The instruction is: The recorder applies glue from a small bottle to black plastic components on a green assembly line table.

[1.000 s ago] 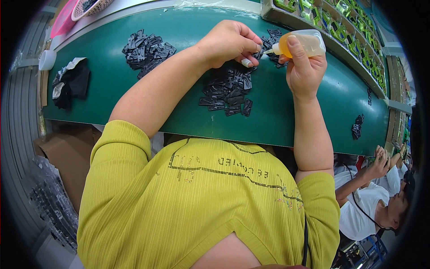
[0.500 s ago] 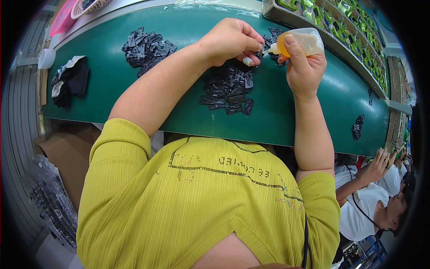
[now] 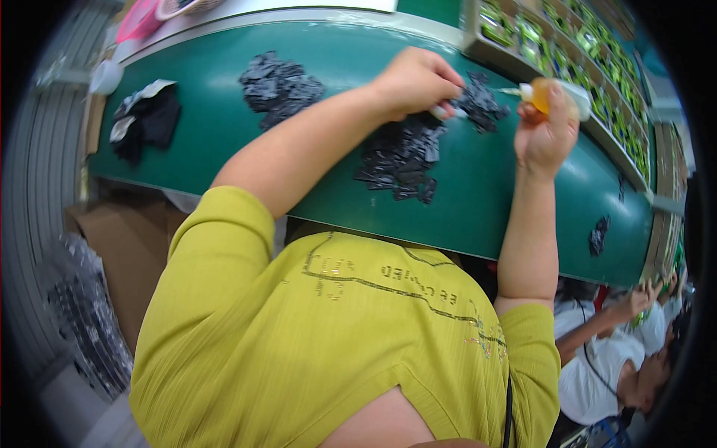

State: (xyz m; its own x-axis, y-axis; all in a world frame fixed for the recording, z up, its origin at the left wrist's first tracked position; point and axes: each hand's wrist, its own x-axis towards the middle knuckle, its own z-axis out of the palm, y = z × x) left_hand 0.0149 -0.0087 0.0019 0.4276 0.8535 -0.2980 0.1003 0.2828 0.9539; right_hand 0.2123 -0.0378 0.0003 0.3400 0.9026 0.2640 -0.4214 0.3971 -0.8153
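My right hand (image 3: 549, 138) grips a translucent squeeze bottle (image 3: 579, 98) with amber liquid, tilted on its side. Its thin nozzle points left, over the edge of a small heap of black plastic pieces (image 3: 484, 103). To the left of that heap, my left hand (image 3: 422, 84) is closed in a pinch; whatever lies between the fingertips is blurred. Something white covers one of its fingertips. Just below this hand spreads a second pile of black pieces (image 3: 399, 164). Farther left lies a third pile of black pieces (image 3: 278, 86).
Trays of green-and-black parts (image 3: 567, 63) line the far right of the green table (image 3: 299, 183). A black-and-white cloth (image 3: 149, 119), a white cup (image 3: 107, 77) and a pink basket (image 3: 138, 22) are at left. Near the right end lie a few black pieces (image 3: 599, 235); a co-worker (image 3: 597, 373) sits beyond.
The bottle in my right hand has moved right, away from my left hand, so its nozzle no longer meets the left fingertips. The whole view has shifted slightly.
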